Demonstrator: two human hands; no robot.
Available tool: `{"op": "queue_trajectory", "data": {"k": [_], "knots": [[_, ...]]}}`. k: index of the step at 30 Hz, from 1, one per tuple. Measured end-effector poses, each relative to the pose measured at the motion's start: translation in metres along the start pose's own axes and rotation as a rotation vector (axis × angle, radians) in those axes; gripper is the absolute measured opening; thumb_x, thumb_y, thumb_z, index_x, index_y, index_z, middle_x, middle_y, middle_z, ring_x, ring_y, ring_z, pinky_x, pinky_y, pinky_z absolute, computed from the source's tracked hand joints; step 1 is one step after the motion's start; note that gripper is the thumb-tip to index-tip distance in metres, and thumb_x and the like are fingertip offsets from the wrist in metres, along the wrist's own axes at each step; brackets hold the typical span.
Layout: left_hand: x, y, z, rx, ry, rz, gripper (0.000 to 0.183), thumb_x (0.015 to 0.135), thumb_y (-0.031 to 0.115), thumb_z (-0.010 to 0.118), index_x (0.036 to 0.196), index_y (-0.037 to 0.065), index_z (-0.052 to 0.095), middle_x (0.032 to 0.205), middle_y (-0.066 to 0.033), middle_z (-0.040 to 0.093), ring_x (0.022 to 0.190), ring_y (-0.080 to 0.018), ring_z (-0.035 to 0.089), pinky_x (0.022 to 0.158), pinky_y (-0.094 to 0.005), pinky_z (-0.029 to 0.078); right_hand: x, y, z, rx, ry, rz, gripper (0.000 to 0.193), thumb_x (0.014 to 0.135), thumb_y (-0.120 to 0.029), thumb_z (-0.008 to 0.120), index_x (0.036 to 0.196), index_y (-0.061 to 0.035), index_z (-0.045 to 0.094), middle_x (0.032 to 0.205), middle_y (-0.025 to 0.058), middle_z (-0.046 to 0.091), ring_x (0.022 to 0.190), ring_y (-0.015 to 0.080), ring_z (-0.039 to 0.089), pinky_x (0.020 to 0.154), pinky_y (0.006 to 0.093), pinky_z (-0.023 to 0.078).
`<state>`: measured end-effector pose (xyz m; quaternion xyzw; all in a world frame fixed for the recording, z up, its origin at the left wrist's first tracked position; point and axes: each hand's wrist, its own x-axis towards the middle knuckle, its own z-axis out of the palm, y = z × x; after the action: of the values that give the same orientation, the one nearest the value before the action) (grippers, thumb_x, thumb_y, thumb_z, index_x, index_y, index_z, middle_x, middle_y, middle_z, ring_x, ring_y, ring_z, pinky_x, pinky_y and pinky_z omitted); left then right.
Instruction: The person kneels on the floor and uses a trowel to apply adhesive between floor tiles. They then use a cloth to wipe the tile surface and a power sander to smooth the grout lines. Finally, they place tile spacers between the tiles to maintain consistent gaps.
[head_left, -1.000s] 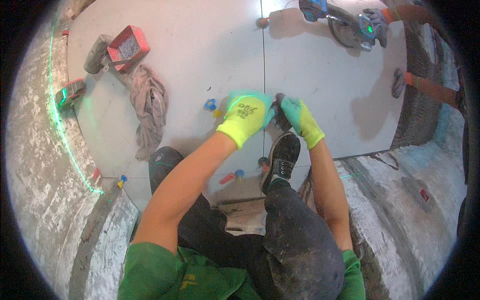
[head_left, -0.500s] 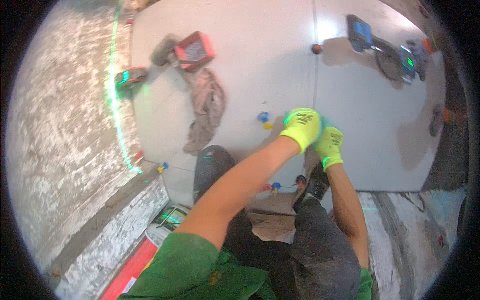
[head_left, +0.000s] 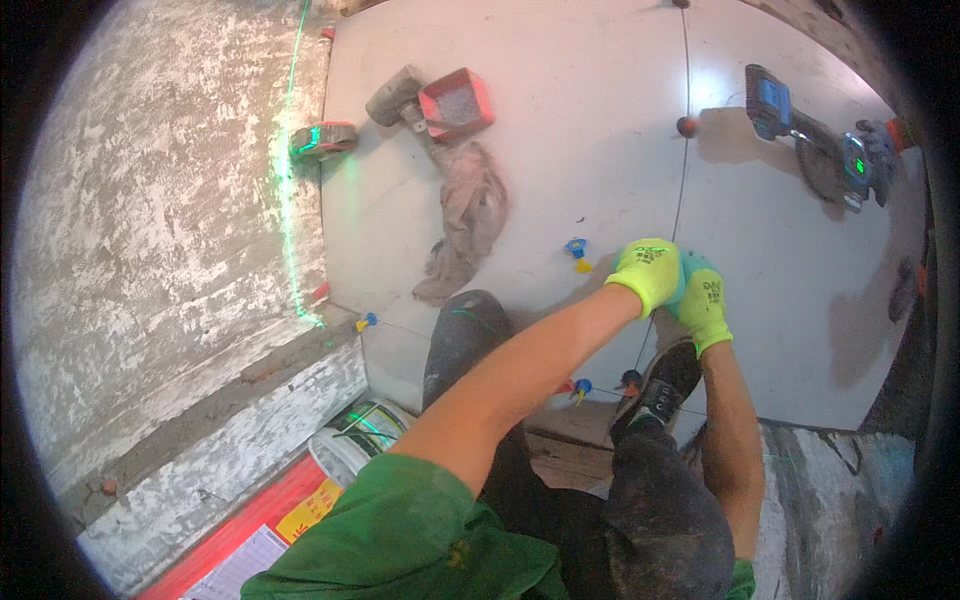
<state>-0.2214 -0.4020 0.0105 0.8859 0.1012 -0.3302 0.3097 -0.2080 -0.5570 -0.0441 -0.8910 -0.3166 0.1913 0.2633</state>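
My left hand (head_left: 652,275) and my right hand (head_left: 703,298), in yellow-green gloves with teal fingers, meet over the seam between two large pale tiles (head_left: 560,130). The fingers of both are curled together, and whatever they hold is hidden. Left of my left hand, a small blue and yellow tile leveling piece (head_left: 577,253) stands on the tile. Below, near my shoe (head_left: 660,390), another blue and yellow leveling piece (head_left: 582,389) and a dark round knob (head_left: 630,380) sit along the lower seam. Farther up the seam is a second dark knob (head_left: 687,126).
A red tray (head_left: 470,103), a mallet (head_left: 395,97) and a crumpled cloth (head_left: 470,215) lie on the left tile. A device with green light (head_left: 325,140) sits by the rough wall (head_left: 170,200). Blue-black power tools (head_left: 768,102) lie far right. A bucket (head_left: 340,450) stands lower left.
The whole view has shifted, so the tiles and tools appear farther right and slightly lower. My hands stay together by the seam, and the right one has tilted slightly.
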Motion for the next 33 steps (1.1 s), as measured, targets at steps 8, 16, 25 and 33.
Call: {"op": "queue_trajectory", "data": {"k": [8, 16, 25, 33], "knots": [[-0.018, 0.009, 0.031, -0.047, 0.219, -0.083, 0.028, 0.085, 0.024, 0.054, 0.089, 0.005, 0.074, 0.086, -0.0235, 0.070, 0.081, -0.0435, 0.069, 0.071, -0.0516, 0.054, 0.008, 0.002, -0.018, -0.080, -0.156, -0.079, 0.035, 0.071, -0.025, 0.075, 0.102, -0.0106, 0.065, 0.098, 0.0157, 0.066, 0.094, 0.0374, 0.063, 0.080, 0.0481, 0.051], [-0.016, 0.011, 0.025, -0.107, 0.201, -0.100, 0.027, 0.087, 0.023, 0.054, 0.091, 0.004, 0.073, 0.091, -0.0248, 0.070, 0.084, -0.0456, 0.068, 0.074, -0.0550, 0.053, 0.022, 0.004, -0.025, -0.006, -0.201, -0.234, 0.033, 0.076, -0.022, 0.071, 0.107, -0.0114, 0.066, 0.101, 0.0155, 0.067, 0.096, 0.0378, 0.064, 0.083, 0.0478, 0.052], [-0.008, 0.012, 0.010, 0.732, -0.062, 0.474, 0.013, 0.082, 0.014, 0.063, 0.087, 0.010, 0.075, 0.084, -0.0142, 0.073, 0.075, -0.0319, 0.072, 0.062, -0.0468, 0.053, 0.008, 0.019, -0.058, 0.149, -0.077, 0.217, 0.029, 0.086, -0.022, 0.062, 0.110, -0.0075, 0.068, 0.106, 0.0198, 0.070, 0.098, 0.0405, 0.066, 0.085, 0.0475, 0.053], [-0.007, -0.001, 0.043, -0.076, 0.264, 0.034, 0.022, 0.088, 0.018, 0.055, 0.086, 0.004, 0.072, 0.082, -0.0215, 0.071, 0.075, -0.0394, 0.070, 0.064, -0.0488, 0.054, -0.014, 0.002, -0.032, 0.385, 0.086, 0.508, 0.034, 0.085, -0.024, 0.062, 0.112, -0.0045, 0.069, 0.107, 0.0191, 0.071, 0.100, 0.0386, 0.068, 0.087, 0.0438, 0.053]]}}
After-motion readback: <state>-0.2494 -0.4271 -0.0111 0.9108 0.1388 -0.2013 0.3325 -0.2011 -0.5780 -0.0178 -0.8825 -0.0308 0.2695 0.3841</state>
